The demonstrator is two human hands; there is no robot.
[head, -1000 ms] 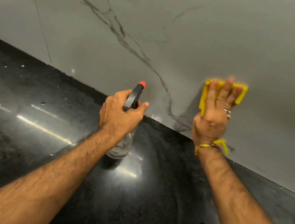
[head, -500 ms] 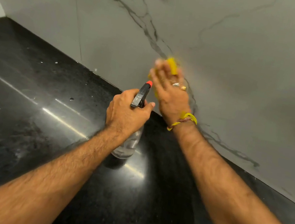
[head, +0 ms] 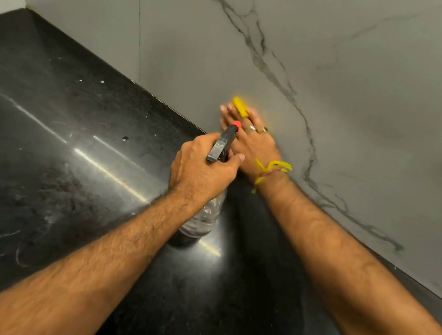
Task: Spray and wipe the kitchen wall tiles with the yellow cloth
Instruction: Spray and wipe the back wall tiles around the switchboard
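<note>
Wiping: right hand (head: 251, 140) flat-fingered presses yellow cloth (head: 239, 106) (seemingly mostly hidden) on wall tiles (head: 372, 105); left hand (head: 201, 170) grips spray bottle (head: 208, 209), another spritz probably next.

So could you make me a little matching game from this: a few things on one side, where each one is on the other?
Things:
1. spray bottle
2. yellow cloth
3. yellow thread
4. rings

Places:
A. round the right wrist
B. pressed to the wall tiles under the right hand
C. on the right hand's fingers
D. held by the left hand

Pairs: 1-D, 2-B, 3-A, 4-C
</note>
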